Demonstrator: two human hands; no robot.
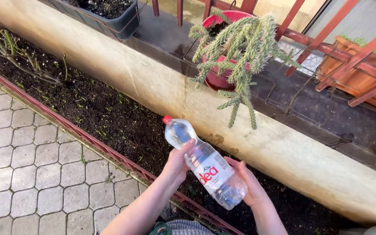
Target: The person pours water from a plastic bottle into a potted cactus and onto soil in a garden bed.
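Two hands hold our bottle (203,164) tilted above the soil bed (109,117): left hand (177,163) wrapped round its middle, right hand (249,182) cupping the base (red cap still on). A loose grip could, we judge, drop it, or a swing could brush the cactus (240,52).

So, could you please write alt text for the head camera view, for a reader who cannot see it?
Two bare hands, left hand and right hand, hold a clear plastic bottle with a red cap tilted over a strip of dark soil. Behind it, a trailing cactus in a red pot hangs over a concrete wall; paving stones lie on the left.
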